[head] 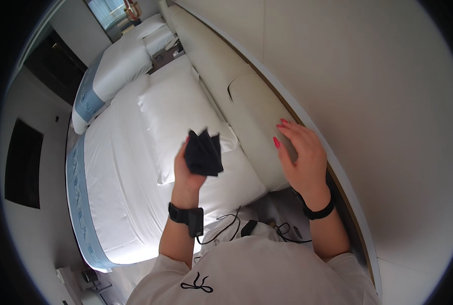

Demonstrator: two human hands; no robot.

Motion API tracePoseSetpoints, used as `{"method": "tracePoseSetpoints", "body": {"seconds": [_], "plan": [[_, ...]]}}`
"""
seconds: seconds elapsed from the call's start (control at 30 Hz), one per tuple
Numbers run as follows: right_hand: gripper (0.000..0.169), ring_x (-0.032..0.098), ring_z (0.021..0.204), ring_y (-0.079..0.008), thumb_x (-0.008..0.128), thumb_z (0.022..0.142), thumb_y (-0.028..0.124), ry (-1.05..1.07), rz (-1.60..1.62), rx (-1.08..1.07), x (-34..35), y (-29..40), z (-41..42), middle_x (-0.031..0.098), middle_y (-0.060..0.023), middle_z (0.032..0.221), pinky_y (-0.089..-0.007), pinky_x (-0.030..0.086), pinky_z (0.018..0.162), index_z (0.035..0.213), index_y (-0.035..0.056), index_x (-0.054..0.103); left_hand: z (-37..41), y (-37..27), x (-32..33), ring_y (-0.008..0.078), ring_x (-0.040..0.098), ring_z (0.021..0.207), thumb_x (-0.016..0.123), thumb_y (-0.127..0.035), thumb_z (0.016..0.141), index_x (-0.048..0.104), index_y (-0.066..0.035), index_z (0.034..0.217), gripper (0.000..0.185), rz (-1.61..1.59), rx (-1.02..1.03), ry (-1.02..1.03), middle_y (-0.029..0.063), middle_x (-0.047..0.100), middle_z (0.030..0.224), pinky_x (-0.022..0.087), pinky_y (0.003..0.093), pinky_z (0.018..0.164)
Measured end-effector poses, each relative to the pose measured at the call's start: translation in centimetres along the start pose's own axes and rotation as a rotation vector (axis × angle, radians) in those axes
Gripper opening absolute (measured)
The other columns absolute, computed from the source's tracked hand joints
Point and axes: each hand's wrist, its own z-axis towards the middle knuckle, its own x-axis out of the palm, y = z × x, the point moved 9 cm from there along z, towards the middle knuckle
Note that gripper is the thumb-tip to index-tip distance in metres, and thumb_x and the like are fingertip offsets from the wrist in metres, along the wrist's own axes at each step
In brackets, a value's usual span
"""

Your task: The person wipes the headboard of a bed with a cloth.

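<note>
My left hand (184, 171) grips a folded dark cloth (203, 154), whose pointed corners stick up past the fingers. The cloth is held above the near bed, in front of a white pillow (177, 106). Over on the right, my right hand (304, 156) holds nothing, its thumb and fingers apart and curved. It hovers by the cream padded headboard (257, 126), near the headboard's top edge; whether it touches cannot be told. Black bands circle both wrists, and the left one carries a small box with a cable.
Under my left arm lies the near bed (123, 183) with a blue runner (82, 206). Beyond it come a nightstand (163, 59) and a second bed (123, 61). A pale wall (375, 114) rises on the right. Loose black cables (234, 228) hang before my waist.
</note>
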Motion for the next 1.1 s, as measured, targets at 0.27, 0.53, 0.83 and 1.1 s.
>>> {"method": "tracePoseSetpoints", "body": {"seconds": [0.27,0.53,0.83,1.1], "plan": [[0.040,0.063,0.116,-0.0320,0.070,0.079,0.008,0.085,-0.144,0.014,0.0,1.2,-0.2,0.068,-0.0116,0.121,-0.0407,0.051,0.097,0.118,0.0068,0.068,15.0,-11.2,20.5,0.0106,0.063,0.087,0.068,-0.013,0.094,0.065,0.001,0.116,0.026,1.171,0.856,0.403,0.0034,0.070,0.100,0.050,0.0254,0.076],[0.042,0.064,0.115,-0.0291,0.070,0.072,0.006,0.091,-0.219,0.114,0.8,0.7,0.7,0.071,-0.0101,0.118,-0.0387,0.052,0.096,0.113,0.0076,0.072,20.2,-3.7,18.7,0.0334,0.058,0.122,0.060,-0.011,0.089,0.061,-0.004,0.123,0.035,1.782,0.938,0.843,0.0122,0.067,0.125,0.031,0.0455,0.117],[0.043,0.065,0.111,-0.0273,0.068,0.067,0.008,0.122,-0.283,0.146,0.9,1.0,1.5,0.072,-0.0082,0.116,-0.0364,0.053,0.094,0.109,0.0067,0.074,17.4,-2.4,20.8,0.0332,0.061,0.118,0.060,-0.010,0.080,0.062,-0.005,0.127,0.048,1.784,0.777,1.071,0.0129,0.069,0.121,0.035,0.0466,0.113],[0.043,0.065,0.111,-0.0277,0.066,0.065,0.008,0.137,-0.304,0.131,0.6,1.1,1.5,0.072,-0.0091,0.115,-0.0361,0.053,0.093,0.107,0.0058,0.075,16.5,-1.4,20.6,0.0303,0.058,0.126,0.055,-0.005,0.078,0.063,-0.004,0.127,0.050,1.813,0.742,1.119,0.0122,0.067,0.128,0.023,0.0492,0.120]]}}
